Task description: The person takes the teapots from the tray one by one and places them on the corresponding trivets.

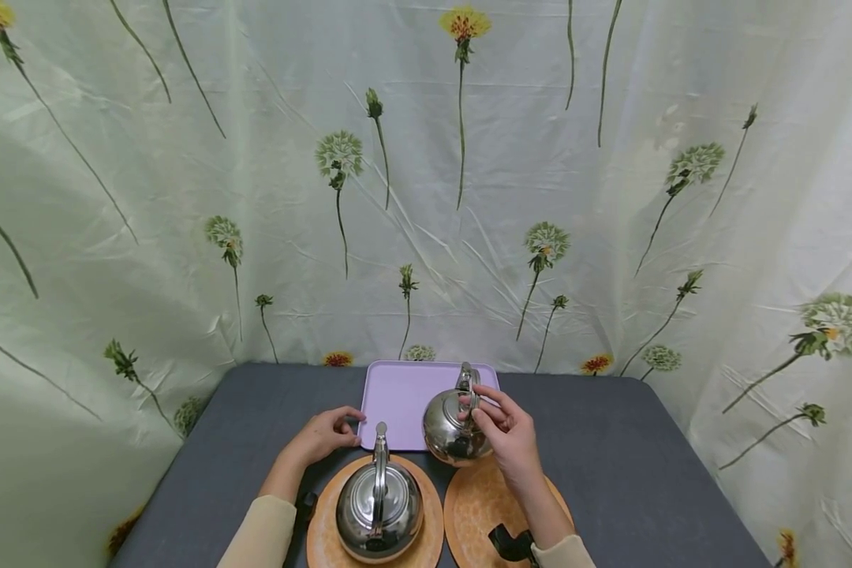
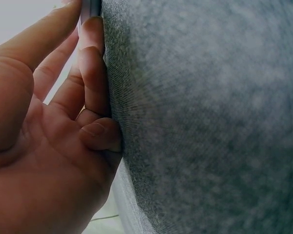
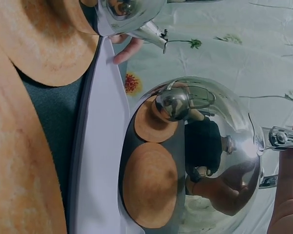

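Note:
My right hand (image 1: 513,435) grips the upright handle of a shiny steel kettle (image 1: 447,430). This kettle is over the front right part of a lilac rectangular tray (image 1: 394,398); whether its base touches the tray I cannot tell. At the tray's left rim, my left hand (image 1: 324,435) pinches the edge, its lower fingers curled against the grey cloth (image 2: 195,117). A second steel kettle (image 1: 355,513) stands on the left round orange mat (image 1: 318,525), its handle up. In the right wrist view, the gripped kettle (image 3: 210,97) mirrors the mats and a person.
Beside the left mat lies another round orange mat (image 1: 468,505), partly under my right forearm. Dark grey cloth (image 1: 632,465) covers the table. A pale curtain (image 1: 284,237) with printed dandelions hangs behind the table and along both sides.

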Action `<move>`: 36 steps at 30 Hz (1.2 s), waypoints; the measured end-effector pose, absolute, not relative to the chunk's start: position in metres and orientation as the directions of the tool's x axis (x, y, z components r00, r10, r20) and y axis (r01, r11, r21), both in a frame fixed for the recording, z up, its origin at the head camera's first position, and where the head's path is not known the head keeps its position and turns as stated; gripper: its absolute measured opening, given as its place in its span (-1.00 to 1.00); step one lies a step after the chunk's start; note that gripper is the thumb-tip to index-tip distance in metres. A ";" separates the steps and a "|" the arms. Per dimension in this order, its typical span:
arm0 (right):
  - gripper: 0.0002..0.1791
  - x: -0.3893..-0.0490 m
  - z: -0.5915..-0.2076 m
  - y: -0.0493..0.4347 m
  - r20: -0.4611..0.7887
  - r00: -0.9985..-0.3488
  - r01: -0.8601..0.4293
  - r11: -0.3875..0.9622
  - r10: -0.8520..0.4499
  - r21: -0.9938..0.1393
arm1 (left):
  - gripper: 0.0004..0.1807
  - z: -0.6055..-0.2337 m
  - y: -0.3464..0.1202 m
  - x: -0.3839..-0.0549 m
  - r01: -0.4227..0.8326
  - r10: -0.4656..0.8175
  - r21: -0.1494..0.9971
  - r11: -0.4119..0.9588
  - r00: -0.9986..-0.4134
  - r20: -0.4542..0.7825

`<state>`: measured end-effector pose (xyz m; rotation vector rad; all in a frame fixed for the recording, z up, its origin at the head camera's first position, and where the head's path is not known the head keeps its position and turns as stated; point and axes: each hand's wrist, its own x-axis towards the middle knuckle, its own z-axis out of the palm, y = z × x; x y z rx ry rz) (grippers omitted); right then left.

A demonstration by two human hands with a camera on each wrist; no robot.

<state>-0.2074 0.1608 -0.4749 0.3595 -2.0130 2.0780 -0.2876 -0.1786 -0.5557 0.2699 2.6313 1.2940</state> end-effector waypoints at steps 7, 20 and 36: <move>-0.54 -0.203 -0.479 0.169 0.307 -0.952 -0.308 -0.026 0.007 -0.951 | -0.64 -0.556 -0.179 -0.287 0.078 0.253 0.799 0.597 -0.963 -0.095; -0.49 -0.198 -0.480 0.176 0.298 -0.954 -0.299 -0.049 0.011 -0.953 | -0.63 -0.556 -0.179 -0.286 0.074 0.245 0.795 0.602 -0.965 -0.096; -0.51 -0.181 -0.482 0.190 0.322 -0.947 -0.322 -0.087 0.012 -0.943 | -0.63 -0.556 -0.180 -0.287 0.079 0.248 0.802 0.592 -0.965 -0.089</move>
